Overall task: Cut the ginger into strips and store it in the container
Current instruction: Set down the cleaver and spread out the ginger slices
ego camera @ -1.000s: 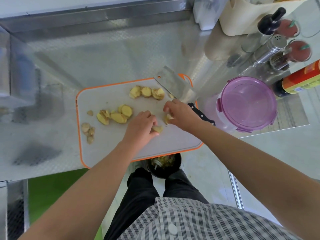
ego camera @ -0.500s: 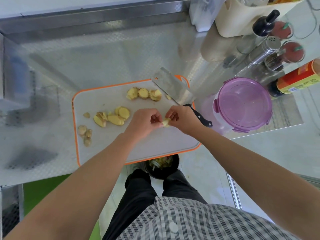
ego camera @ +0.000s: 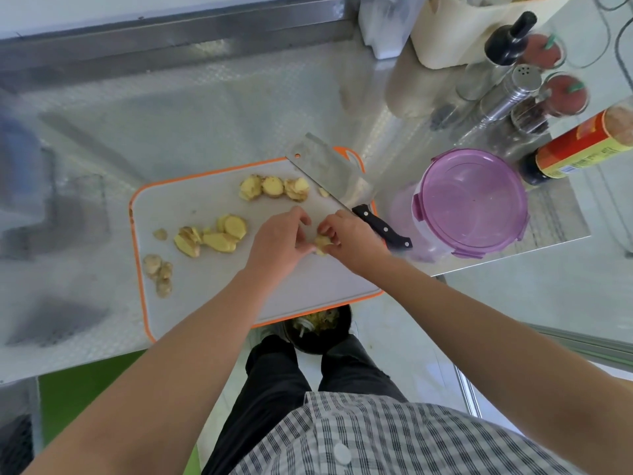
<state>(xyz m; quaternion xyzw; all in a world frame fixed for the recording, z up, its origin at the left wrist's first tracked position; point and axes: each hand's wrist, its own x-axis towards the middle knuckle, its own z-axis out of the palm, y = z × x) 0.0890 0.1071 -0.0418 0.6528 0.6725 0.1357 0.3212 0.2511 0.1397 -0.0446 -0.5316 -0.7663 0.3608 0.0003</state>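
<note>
Pinching one small ginger piece between them, left hand and right hand meet over the cutting board, toward its right side. Cleaver lies flat, handle slanting near-right, just beside the right hand, so that hand's nearer, I'd say. Lidded container sits further right; ginger slices wait left.
</note>
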